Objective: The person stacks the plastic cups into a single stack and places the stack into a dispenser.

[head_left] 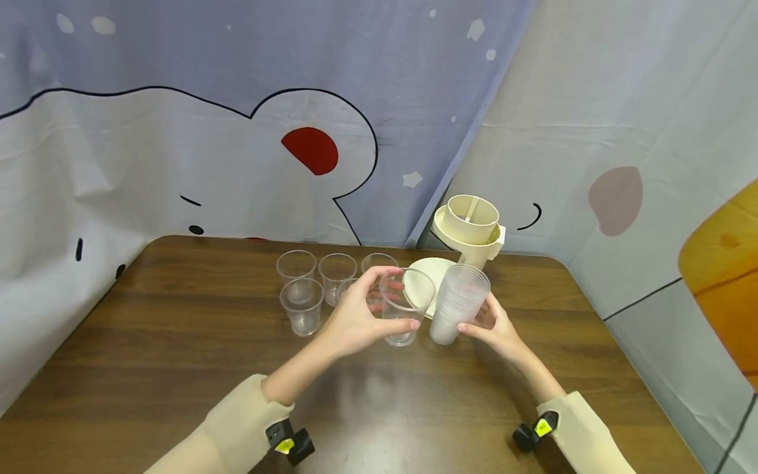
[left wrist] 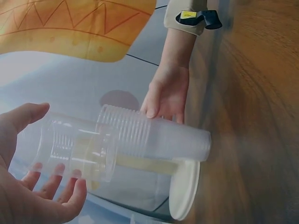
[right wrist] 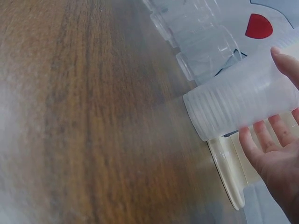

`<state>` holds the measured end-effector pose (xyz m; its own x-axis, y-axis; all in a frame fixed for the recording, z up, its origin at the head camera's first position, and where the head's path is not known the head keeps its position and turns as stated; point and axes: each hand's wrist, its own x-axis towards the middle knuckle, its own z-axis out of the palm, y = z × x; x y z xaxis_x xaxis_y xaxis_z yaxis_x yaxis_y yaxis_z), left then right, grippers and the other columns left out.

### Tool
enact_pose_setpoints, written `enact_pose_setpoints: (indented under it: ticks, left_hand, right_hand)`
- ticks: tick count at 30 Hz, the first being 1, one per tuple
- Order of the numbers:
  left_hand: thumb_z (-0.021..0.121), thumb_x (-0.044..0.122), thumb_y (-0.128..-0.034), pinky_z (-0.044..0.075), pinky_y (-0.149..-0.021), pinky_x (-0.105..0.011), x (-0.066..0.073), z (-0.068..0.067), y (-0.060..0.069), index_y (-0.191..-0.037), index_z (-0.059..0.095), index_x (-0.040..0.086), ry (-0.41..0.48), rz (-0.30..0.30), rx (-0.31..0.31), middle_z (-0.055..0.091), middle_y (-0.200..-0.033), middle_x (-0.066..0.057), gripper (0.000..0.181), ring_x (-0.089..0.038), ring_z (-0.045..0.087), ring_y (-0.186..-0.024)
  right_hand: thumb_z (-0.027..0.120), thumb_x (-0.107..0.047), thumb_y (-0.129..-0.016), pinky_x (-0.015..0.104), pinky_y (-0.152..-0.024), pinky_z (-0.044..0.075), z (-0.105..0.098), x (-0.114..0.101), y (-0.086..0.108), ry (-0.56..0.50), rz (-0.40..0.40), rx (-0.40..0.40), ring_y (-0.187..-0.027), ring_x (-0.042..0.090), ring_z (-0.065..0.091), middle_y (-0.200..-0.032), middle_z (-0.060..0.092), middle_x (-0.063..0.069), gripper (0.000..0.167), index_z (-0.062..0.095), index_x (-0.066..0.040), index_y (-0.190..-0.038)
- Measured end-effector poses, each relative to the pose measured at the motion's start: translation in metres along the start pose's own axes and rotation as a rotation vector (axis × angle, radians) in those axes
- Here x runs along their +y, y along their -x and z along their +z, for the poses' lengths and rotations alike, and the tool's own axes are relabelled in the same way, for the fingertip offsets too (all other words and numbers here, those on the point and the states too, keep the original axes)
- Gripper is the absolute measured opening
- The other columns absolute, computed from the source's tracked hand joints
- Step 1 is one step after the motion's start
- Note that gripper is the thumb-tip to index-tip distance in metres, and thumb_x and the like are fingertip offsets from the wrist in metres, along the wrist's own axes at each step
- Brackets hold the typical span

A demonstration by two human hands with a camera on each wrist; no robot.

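Observation:
My left hand (head_left: 355, 319) holds one clear plastic cup (head_left: 404, 296) upright, thumb on the near side and fingers round the far side. Just right of it, a nested stack of clear plastic cups (head_left: 458, 299) is gripped by my right hand (head_left: 496, 332). The stack leans a little to the right. In the left wrist view the single cup (left wrist: 88, 149) and the stack (left wrist: 154, 137) overlap. Whether they touch cannot be told. In the right wrist view the stack (right wrist: 238, 98) lies between thumb and fingers, its lower end close to the tabletop.
Several clear cups (head_left: 302, 306) stand in two rows left of centre on the wooden table (head_left: 177, 368), some partly hidden behind my left hand. A cream-coloured appliance (head_left: 470, 227) with a round base (head_left: 428, 266) stands behind the stack. A printed curtain (head_left: 237, 164) hangs behind the table.

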<state>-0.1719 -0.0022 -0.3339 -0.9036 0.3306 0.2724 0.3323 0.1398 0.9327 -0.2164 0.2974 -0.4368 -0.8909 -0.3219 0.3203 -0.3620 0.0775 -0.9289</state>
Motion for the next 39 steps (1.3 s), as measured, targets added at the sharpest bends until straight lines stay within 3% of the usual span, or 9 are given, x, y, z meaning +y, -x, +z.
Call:
enact_pose_setpoints:
  ticks: [5,13,19,39]
  left_hand:
    - [0.085,0.013,-0.068,0.053,-0.091,-0.039,0.002,0.003,-0.007,-0.128,0.052,0.013,0.014,0.004,0.013,0.065,-0.119,-0.007,0.069,-0.02,0.063,-0.105]
    - [0.085,0.012,-0.0682,0.055,-0.087,-0.035,0.004,0.005,-0.016,-0.13,0.051,0.012,0.016,0.034,0.022,0.065,-0.119,-0.01,0.07,-0.024,0.063,-0.1]
    - [0.084,0.014,-0.0696,0.053,-0.091,-0.036,0.008,0.008,-0.023,-0.132,0.05,0.014,-0.003,0.018,0.02,0.064,-0.121,-0.009,0.071,-0.026,0.063,-0.105]
    - [0.083,0.016,-0.0708,0.05,-0.091,-0.037,0.02,0.016,-0.043,-0.133,0.049,0.012,-0.006,0.047,0.015,0.064,-0.122,-0.009,0.071,-0.021,0.064,-0.104]
  right_hand:
    - [0.065,0.012,-0.08,0.021,-0.093,0.05,0.0,0.0,0.0,-0.003,-0.012,-0.008,-0.115,0.004,0.057,-0.128,0.055,-0.011,0.076,0.031,-0.009,-0.145]
    - [0.065,0.012,-0.081,0.022,-0.093,0.05,-0.001,0.001,-0.001,0.005,-0.011,-0.013,-0.116,0.004,0.057,-0.129,0.055,-0.012,0.077,0.029,-0.008,-0.146]
    - [0.064,0.013,-0.08,0.022,-0.094,0.05,0.0,0.001,-0.001,-0.008,-0.01,-0.009,-0.116,0.004,0.056,-0.129,0.055,-0.012,0.077,0.029,-0.008,-0.146]
    - [0.064,0.013,-0.081,0.021,-0.093,0.05,0.001,0.0,0.0,-0.015,-0.002,-0.008,-0.115,0.003,0.057,-0.129,0.055,-0.012,0.077,0.03,-0.01,-0.146]
